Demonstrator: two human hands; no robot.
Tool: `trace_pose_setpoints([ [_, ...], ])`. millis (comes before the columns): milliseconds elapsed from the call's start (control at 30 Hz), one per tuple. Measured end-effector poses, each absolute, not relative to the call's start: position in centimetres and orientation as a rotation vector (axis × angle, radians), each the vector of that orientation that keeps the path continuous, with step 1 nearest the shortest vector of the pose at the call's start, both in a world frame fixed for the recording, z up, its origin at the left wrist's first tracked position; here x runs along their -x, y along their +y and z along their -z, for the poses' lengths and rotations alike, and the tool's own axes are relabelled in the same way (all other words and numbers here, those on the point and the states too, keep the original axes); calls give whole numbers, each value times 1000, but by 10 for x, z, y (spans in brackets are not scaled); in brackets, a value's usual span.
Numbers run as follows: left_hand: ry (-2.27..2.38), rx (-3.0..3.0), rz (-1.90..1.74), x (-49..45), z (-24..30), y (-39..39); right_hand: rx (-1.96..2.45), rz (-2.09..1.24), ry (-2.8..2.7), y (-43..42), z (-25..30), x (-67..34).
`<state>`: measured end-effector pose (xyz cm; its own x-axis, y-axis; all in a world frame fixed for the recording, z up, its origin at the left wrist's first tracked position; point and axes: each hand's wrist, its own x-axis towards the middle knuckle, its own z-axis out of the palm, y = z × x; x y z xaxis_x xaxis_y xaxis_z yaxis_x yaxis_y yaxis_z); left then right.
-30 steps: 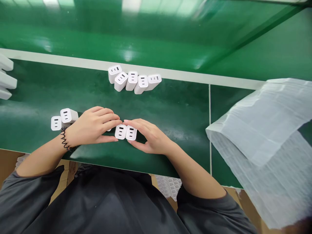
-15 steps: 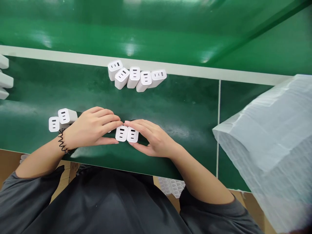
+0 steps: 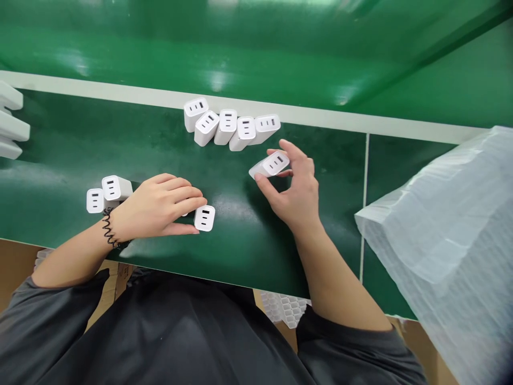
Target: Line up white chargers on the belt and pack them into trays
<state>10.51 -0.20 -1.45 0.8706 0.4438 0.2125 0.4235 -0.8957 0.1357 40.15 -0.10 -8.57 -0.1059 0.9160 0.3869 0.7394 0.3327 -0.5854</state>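
Note:
Between the thumb and fingers of my right hand (image 3: 298, 190) is a white charger (image 3: 272, 163), tilted, its slotted port face turned up toward me. My left hand (image 3: 164, 206) is closed around another white charger (image 3: 204, 218) low on the green table, thumb and forefinger at its sides. A bit of white shows beneath those fingers, mostly hidden by the hand. Two more chargers, one (image 3: 116, 188) partly behind the other (image 3: 95, 200), lie by my left wrist, which wears a black coiled band.
Several white chargers (image 3: 227, 127) stand in an uneven row near the pale strip (image 3: 132, 96) across the table. More white pieces (image 3: 12, 128) poke in at the left edge. A translucent plastic sheet (image 3: 441, 224) drapes over the right side. Clear blister trays (image 3: 286, 309) show below the table edge.
My right hand has lifted one charger from beside the left hand's charger and carried it up and right, close to the row. My left hand stays nearly in place.

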Motion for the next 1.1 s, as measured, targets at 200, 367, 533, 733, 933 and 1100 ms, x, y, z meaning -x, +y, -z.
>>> trace_pose_setpoints([
  [200, 700, -2925, -342, -105, 15, -3, 1382, -370, -1944, -6, 77, -393],
  [367, 717, -2900, -337, -104, 15, -3, 1013, -384, -2227, -22, 64, -379],
  [533, 690, -2916, -369, -105, 14, -2, 910, -350, -2266, -30, 65, -373],
  [733, 697, -2914, -344, -105, 13, -3, 926, -338, -2267, -27, 65, -375],
  [933, 702, -2928, -336, -105, 14, -3, 932, -353, -2264, -26, 66, -375],
  [1100, 688, -2944, -357, -105, 13, -2, 952, -329, -2269, -25, 66, -376],
])
